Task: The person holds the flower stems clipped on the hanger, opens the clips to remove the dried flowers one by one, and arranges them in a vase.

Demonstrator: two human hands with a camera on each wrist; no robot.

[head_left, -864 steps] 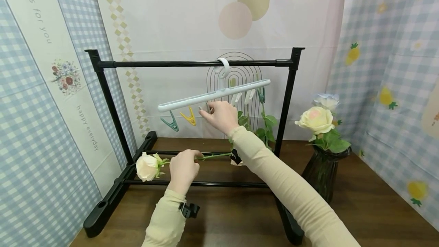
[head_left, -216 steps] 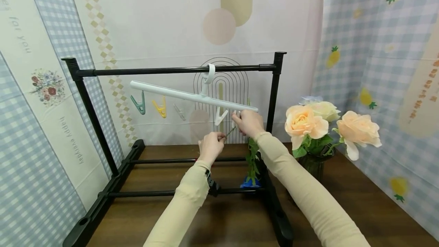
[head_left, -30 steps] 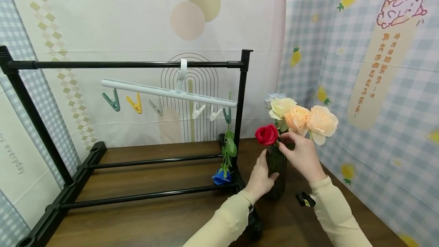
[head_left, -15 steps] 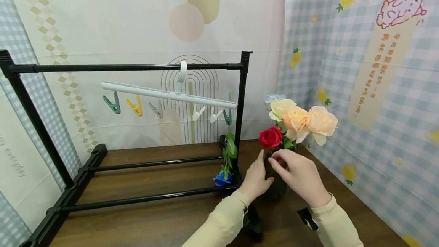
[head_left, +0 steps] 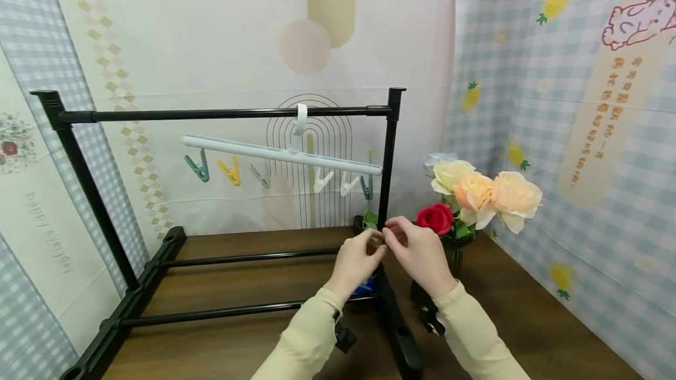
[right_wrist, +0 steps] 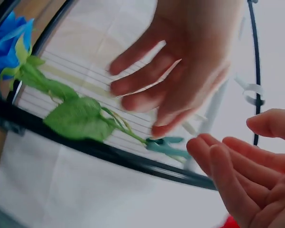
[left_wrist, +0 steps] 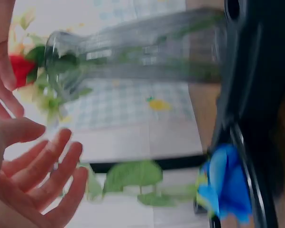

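My left hand (head_left: pixel 356 263) and right hand (head_left: pixel 422 254) are raised at the right rack post, fingers loosely bent and holding nothing in the wrist views. Beside them a blue rose (right_wrist: pixel 9 45) hangs head down, its leafy stem in a dark green clip (head_left: pixel 367 187) of the pale hanger (head_left: pixel 280 154). In the head view my hands cover part of that stem. The glass vase (left_wrist: pixel 133 52) stands to the right with a red rose (head_left: pixel 435 219), two peach roses (head_left: pixel 516 198), a cream rose (head_left: pixel 452 175) and a pale blue rose (head_left: pixel 437 160).
The black rack (head_left: pixel 227 114) stands on the brown table (head_left: pixel 237 286), its right foot (head_left: pixel 401 339) close to the vase. Other clips on the hanger, such as the yellow clip (head_left: pixel 230 170), hold nothing. Printed cloths (head_left: pixel 380 16) line the back and sides.
Earlier, cream, then peach roses were handled at the hanger; the peach and red roses now stand in the vase. In the last second both hands left the vase, moving left towards the blue rose.
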